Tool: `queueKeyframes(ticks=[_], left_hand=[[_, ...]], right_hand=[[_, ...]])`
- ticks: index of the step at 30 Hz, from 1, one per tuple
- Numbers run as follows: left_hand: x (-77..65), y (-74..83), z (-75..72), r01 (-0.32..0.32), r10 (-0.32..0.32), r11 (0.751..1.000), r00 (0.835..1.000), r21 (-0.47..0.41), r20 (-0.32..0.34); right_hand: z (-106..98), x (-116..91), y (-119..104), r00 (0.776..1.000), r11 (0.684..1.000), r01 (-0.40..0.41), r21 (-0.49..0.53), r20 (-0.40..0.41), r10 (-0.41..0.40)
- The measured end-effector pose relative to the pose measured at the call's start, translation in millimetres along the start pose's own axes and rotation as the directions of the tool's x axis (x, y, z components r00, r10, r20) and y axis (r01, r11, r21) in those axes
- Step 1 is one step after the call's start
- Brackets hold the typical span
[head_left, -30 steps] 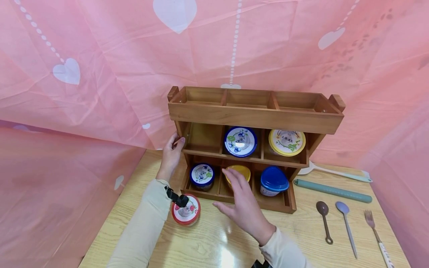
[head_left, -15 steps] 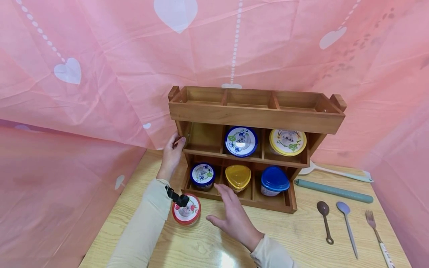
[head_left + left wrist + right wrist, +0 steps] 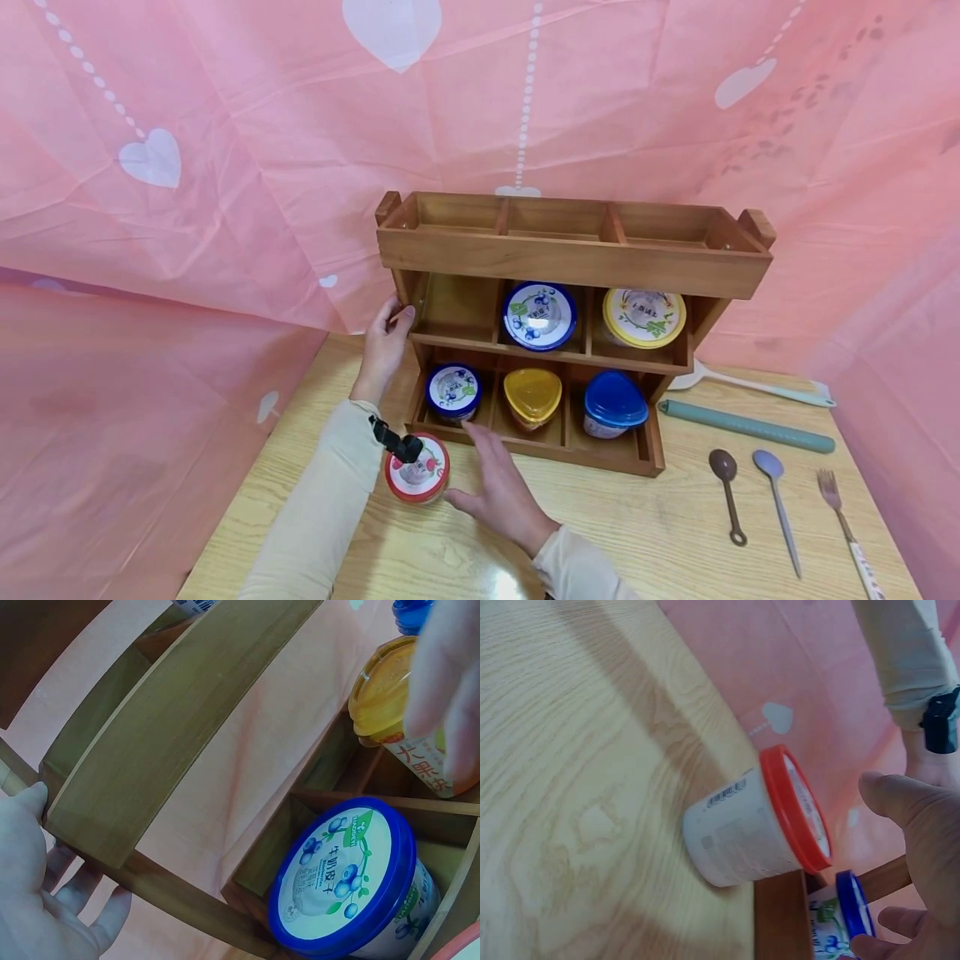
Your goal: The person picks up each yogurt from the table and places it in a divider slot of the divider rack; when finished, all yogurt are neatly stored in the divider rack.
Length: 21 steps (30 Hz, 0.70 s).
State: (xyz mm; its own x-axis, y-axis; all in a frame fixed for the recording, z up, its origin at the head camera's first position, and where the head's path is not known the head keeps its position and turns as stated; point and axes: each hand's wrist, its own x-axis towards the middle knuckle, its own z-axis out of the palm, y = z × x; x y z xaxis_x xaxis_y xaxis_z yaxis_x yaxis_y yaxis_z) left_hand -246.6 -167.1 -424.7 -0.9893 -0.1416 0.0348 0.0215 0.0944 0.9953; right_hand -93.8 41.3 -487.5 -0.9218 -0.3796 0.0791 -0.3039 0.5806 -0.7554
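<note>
My left hand point(image 3: 384, 346) grips the left side of a wooden three-tier shelf point(image 3: 570, 260), thumb in front and fingers behind the frame in the left wrist view. My right hand point(image 3: 501, 493), fingers spread and holding nothing, hovers just right of a red-lidded tub point(image 3: 424, 478) that stands upright on the table before the shelf. From the right wrist, this tub shows a white side with a barcode. Lowest tier, left to right: a blue-lidded blueberry tub point(image 3: 337, 881), a yellow-lidded cup point(image 3: 534, 396) and a blue-lidded cup point(image 3: 615, 402).
The middle tier holds a larger blueberry tub point(image 3: 539, 317) and a yellow-lidded tub point(image 3: 645, 318). Right of the shelf lie a white spatula point(image 3: 723, 379), a green rod point(image 3: 750, 427), a brown spoon point(image 3: 723, 475), a purple-grey spoon point(image 3: 776, 492) and a fork point(image 3: 843, 521). Pink cloth point(image 3: 247, 250) hangs behind.
My right hand has moved left and toward me, away from the yellow-lidded cup to beside the red-lidded tub. The left hand keeps its hold on the shelf.
</note>
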Motion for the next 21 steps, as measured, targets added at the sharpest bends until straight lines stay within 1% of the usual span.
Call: queueKeyframes(ticks=[6,7,9,18,21], left_hand=[[-0.6,0.3,-0.7,0.015,-0.015,1.0,1.0,0.008,0.0],[1.8,-4.1,-0.8,0.009,-0.009,1.0,1.0,0.011,-0.005],[2.4,-4.4,-0.9,0.01,-0.01,1.0,1.0,0.011,-0.006],[2.5,-4.3,-0.3,0.002,-0.002,1.0,1.0,0.002,-0.01],[2.6,-3.7,0.1,0.012,-0.012,1.0,1.0,-0.003,-0.01]], right_hand=[[13.4,3.4,3.0,1.0,1.0,-0.003,0.018,0.026,0.003],[15.5,4.0,3.5,1.0,1.0,-0.001,0.018,0.029,0.001],[19.2,5.5,4.1,0.999,1.0,-0.002,0.016,0.039,0.001],[31.5,13.1,4.4,0.997,0.999,-0.015,0.042,0.07,0.012],[35.8,15.0,4.3,0.997,0.999,-0.015,0.051,0.081,0.011]])
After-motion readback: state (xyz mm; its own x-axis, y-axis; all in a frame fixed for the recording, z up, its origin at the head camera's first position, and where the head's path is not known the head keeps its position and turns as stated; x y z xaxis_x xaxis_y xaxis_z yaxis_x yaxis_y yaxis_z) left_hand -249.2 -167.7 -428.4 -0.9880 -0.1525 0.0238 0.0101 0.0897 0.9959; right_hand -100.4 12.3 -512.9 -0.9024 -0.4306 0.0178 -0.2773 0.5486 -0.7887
